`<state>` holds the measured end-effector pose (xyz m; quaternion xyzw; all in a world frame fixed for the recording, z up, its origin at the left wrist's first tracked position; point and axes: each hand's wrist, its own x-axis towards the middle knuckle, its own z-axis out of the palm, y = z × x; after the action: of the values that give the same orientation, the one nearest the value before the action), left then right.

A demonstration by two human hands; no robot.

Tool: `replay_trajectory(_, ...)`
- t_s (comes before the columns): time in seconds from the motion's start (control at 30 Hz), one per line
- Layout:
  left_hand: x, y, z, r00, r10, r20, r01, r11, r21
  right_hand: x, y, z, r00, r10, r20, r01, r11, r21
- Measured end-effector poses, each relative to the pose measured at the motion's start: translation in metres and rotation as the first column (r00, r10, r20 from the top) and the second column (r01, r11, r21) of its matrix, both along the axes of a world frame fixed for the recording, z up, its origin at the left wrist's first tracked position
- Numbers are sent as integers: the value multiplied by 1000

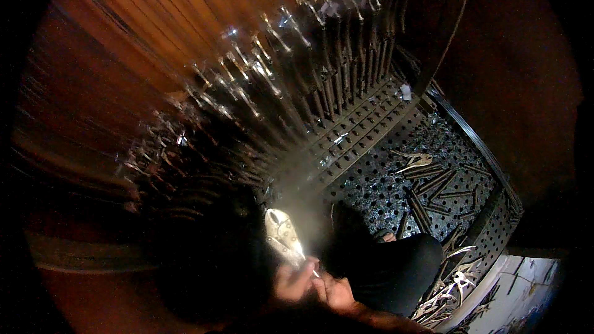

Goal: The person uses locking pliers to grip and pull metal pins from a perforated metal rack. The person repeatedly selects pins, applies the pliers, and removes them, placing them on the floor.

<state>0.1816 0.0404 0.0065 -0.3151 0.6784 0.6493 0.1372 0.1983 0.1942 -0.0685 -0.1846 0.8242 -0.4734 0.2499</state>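
Note:
Bright light falls on a pair of silver locking pliers (283, 235), with its jaw end pointing up and away from me. My left hand (291, 282), partly blurred, is closed around the lower handle end. Beside it on the right, my right hand (337, 292) has its fingers pinched at the same end, where a thin bright tip shows. The two hands touch or nearly touch, and they hide most of the handles. A second pair of locking pliers (421, 161) lies on the perforated metal floor (371, 204).
Rows of upright metal tubes (337, 80) with shiny tops curve along the left and back. Loose dark rods (436, 182) are scattered on the floor. Several silver plier-like tools (458, 281) are heaped near my dark-clothed leg (396, 272). Rust-brown walls (154, 6) surround the space.

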Motion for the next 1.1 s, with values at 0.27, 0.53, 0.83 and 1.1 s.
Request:
replay_trajectory(0.27,7,8,-4,988,134,-81,-120,981,153,-13,0,14,994,-50,-101,57,996,68)
replay_trajectory(0.53,28,16,-42,838,-46,-543,-252,851,-461,5,-5,-2,968,114,-222,-99,992,80)
replay_trajectory(0.83,4,-17,24,961,87,261,-54,990,-131,-27,31,61,976,100,-196,-29,941,338)
replay_trajectory(1.1,17,-64,-8,997,44,-58,14,664,748,-11,7,29,992,-73,-106,88,985,147)
